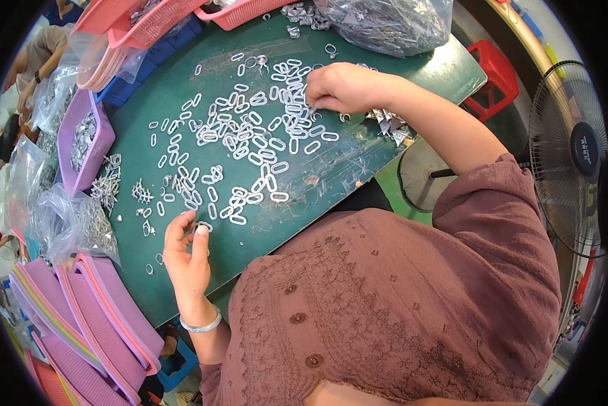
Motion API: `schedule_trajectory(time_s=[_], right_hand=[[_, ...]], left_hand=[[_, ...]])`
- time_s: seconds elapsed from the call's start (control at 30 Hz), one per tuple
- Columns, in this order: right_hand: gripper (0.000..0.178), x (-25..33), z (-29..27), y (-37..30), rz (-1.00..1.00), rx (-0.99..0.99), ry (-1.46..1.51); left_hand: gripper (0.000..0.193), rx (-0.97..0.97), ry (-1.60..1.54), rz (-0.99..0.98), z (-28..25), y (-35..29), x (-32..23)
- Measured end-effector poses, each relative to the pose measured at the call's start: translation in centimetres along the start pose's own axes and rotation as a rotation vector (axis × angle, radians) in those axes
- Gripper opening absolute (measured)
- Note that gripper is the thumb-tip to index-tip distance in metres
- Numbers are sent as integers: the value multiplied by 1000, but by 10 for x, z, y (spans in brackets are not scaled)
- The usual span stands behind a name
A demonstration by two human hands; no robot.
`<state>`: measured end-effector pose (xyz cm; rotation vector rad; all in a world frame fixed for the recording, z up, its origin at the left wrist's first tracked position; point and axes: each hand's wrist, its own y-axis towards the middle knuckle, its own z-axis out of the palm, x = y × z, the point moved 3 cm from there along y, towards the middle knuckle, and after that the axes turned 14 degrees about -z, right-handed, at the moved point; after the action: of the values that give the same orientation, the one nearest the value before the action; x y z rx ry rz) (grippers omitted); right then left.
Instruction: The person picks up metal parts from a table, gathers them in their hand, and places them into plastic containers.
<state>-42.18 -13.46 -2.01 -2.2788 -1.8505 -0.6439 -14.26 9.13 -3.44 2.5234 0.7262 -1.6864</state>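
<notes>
Loose oval metal links (233, 135) lie scattered over the green tabletop (135, 260). At the table's near left, my left hand (189, 254) has its fingers curled toward the thumb, with a pale metal link (205, 226) at the thumb tip. A silver bangle (201, 322) circles that wrist. Farther off to the right, my right hand (344, 88) reaches over the far part of the links. Its fingers are closed and point down at them; whatever is between the fingertips is hidden.
Star-like metal pieces (141, 191) and a purple basket (86, 142) of parts stand left. Clear bags (74, 223) and stacked purple baskets (91, 318) crowd that side. A big bag (392, 24) of metal parts sits at the far edge. Right are a red stool (491, 78) and fan (568, 155).
</notes>
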Motion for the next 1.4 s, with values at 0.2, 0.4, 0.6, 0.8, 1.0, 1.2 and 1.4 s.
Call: schedule_trajectory(time_s=[0.2,0.4,0.6,0.8,1.0,1.2,1.4], right_hand=[[10,0,2,1,129,-179,-24],[12,16,9,0,-23,8,-24],[13,13,0,-10,46,-43,11],[11,23,-7,-27,131,76,15],[10,30,7,-30,98,165,-190],[12,30,7,-32,86,177,-215],[11,29,3,-33,122,153,-215]], left_hand=[[26,-16,2,-27,-1,0,0],[26,-16,-6,-14,-1,0,2],[26,-9,-16,11,0,0,-3],[26,-24,-1,-17,-2,-3,-1],[27,-14,13,7,1,-2,-2],[27,-17,-13,-15,1,-3,-2],[27,-9,5,3,1,-3,0]])
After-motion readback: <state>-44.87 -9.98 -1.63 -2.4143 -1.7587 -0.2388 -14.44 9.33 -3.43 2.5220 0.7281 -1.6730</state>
